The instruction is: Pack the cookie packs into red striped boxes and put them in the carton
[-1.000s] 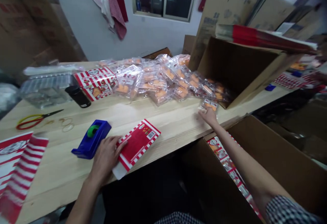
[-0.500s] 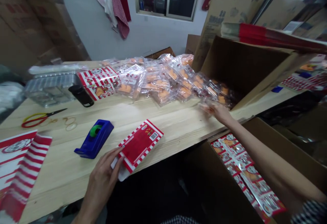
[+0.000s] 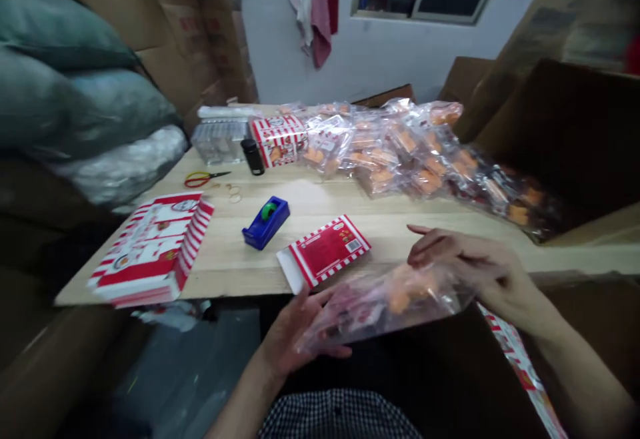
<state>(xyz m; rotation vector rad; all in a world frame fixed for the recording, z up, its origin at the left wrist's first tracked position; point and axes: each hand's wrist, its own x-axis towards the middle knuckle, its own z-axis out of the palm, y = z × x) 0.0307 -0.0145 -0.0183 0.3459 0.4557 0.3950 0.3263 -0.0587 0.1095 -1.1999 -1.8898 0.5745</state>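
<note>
Both hands hold one clear plastic packet of orange snacks (image 3: 385,299) in front of the table edge, above my lap. My left hand (image 3: 295,332) cups its lower left end from beneath, fingers curled round it. My right hand (image 3: 465,262) grips its upper right end, index finger stretched out. The packet is blurred by motion. A flat red-and-white striped carton (image 3: 327,251) lies on the wooden table (image 3: 230,262) just beyond my left hand. A blue tape dispenser (image 3: 266,221) sits left of the carton.
A heap of similar snack packets (image 3: 400,152) runs across the table's back into a tipped cardboard box (image 3: 575,132). A stack of flat striped cartons (image 3: 150,249) lies at the left edge. Scissors (image 3: 203,177), a black bottle (image 3: 253,156) and a clear tray (image 3: 220,139) stand behind.
My right hand has pulled a snack packet from the heap toward me. My left hand has left the striped carton and taken the packet's other end. The view swung left.
</note>
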